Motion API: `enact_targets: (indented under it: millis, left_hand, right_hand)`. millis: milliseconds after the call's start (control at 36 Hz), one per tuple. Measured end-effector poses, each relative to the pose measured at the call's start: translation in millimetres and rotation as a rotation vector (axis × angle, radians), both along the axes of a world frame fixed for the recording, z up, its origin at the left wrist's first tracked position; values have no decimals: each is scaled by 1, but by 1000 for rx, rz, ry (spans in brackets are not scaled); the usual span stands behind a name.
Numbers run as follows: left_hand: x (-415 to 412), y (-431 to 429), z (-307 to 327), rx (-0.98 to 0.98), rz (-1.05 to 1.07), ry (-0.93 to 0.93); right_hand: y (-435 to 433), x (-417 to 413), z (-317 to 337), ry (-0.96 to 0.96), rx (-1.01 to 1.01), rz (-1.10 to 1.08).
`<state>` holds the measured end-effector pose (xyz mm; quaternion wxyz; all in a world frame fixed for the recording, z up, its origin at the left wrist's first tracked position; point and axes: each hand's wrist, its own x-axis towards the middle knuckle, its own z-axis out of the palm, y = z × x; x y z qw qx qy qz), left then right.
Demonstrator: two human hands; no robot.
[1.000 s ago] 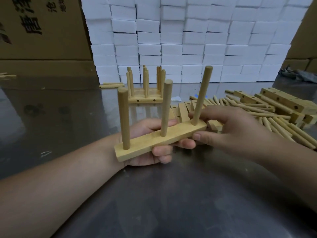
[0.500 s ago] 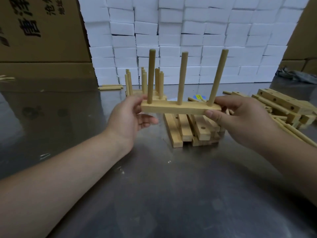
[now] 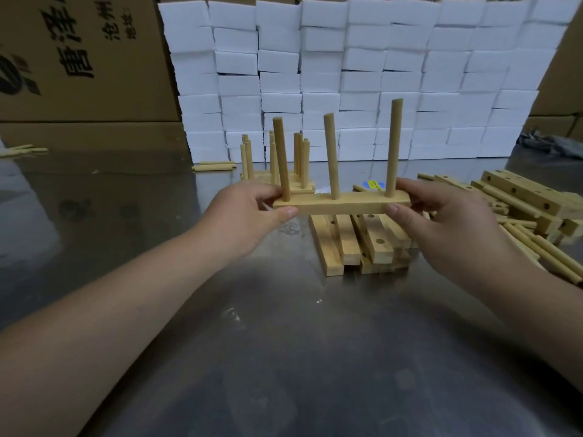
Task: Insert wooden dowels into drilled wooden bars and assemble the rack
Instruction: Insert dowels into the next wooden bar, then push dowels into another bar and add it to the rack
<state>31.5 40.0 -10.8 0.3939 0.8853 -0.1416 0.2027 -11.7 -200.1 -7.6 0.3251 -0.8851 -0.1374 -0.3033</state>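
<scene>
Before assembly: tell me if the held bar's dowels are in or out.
In. Three dowels stand from the bar, gripped at its ends by left hand and right hand. Depth: cannot tell.

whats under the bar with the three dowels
Below the held bar, a pile of drilled bars lies on the metal table; the bar hides the pile's far ends.

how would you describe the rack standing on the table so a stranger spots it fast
Find the wall of white foam blocks behind the table. At its foot, left of centre, stands the rack, beyond the left hand. Unlike the three-dowel bar held by left and right hand, or the flat-lying bars, it stands unheld with many dowels.
</scene>
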Motion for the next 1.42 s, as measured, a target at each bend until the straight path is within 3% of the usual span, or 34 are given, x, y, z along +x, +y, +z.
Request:
enact_targets:
  millis: [222,472,944,1417]
  left_hand:
    - [17,24,19,96,97,-6]
    - [71,66,10,153,315,191]
    - [111,34,-11,405,346,331]
    - [112,34,-8,423,489,376]
  right_hand:
    - [-1,2,-2,-12,110,-14]
    - [-6,7,-5,-3,155,-25]
    - [-8,7,-5,57,123,-36]
    - [-11,15,-5,133,47,-108]
